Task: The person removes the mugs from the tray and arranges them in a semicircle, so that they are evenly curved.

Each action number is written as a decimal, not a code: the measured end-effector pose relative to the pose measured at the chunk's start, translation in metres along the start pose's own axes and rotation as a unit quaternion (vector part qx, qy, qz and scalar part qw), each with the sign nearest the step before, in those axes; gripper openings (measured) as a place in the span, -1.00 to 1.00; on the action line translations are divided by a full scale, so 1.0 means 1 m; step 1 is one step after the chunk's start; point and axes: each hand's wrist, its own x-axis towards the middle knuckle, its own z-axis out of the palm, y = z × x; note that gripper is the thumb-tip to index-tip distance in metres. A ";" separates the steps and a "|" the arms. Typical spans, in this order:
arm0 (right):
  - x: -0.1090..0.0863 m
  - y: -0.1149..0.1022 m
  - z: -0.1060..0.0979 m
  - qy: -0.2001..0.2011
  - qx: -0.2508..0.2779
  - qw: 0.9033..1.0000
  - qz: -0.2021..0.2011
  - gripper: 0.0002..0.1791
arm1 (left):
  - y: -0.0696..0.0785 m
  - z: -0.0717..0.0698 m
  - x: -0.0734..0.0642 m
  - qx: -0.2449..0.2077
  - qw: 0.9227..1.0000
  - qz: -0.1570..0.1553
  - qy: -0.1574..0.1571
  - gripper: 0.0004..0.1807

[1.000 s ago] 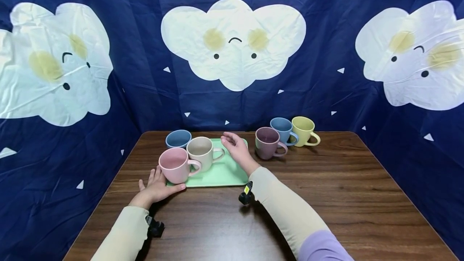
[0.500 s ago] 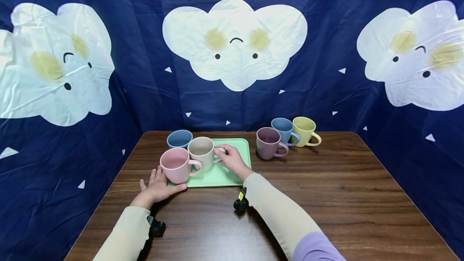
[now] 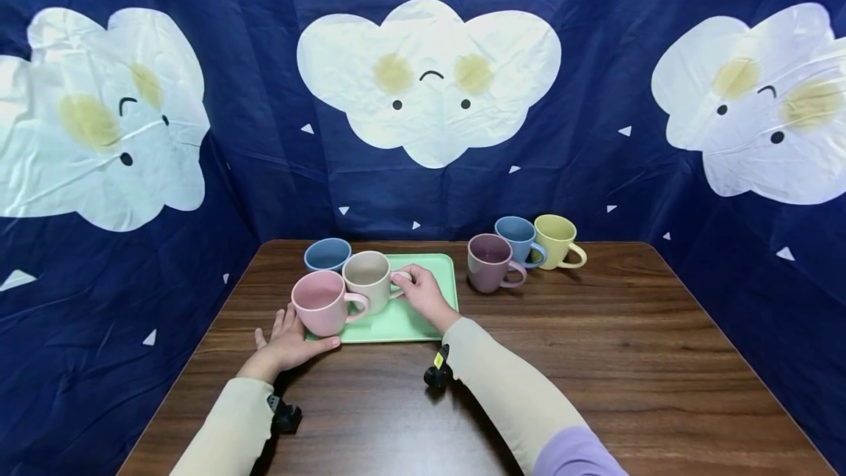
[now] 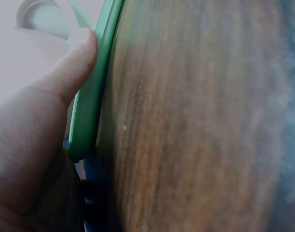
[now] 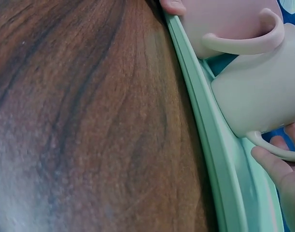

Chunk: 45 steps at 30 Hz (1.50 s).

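Left grip [image 3: 286, 344] spread wide, right grip [image 3: 424, 292] pinching the cream mug [image 3: 366, 283] by its handle [image 5: 254, 137]: handling that mug looks like the step in hand.

From the left, the wide grip lies against the near-left corner of the green tray [image 3: 402, 325], its thumb along the rim, the pink mug [image 3: 322, 316] at its one to two o'clock and a blue mug [image 3: 327, 250] at that mug's twelve. The cream mug appears to rest on the tray at the pink mug's two o'clock and the right grip's nine to ten. The next move probably calls for a firm pinch and care around the pink mug. At the right grip's two o'clock, the purple mug [image 3: 487, 272] stands on the wooden surface [image 3: 661, 358].
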 end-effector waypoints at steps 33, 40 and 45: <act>-0.015 -0.042 -0.050 0.023 -0.019 1.000 0.004 -0.82 | 0.008 -0.007 -0.008 -0.002 1.000 0.002 -0.011 0.48; -0.015 -0.055 -0.062 0.039 0.017 0.999 0.008 -0.83 | -0.008 0.005 0.006 -0.006 1.000 0.008 0.006 0.56; -0.015 -0.063 -0.074 0.044 0.031 0.998 0.012 -0.82 | -0.013 0.008 0.009 -0.006 1.000 0.017 0.011 0.58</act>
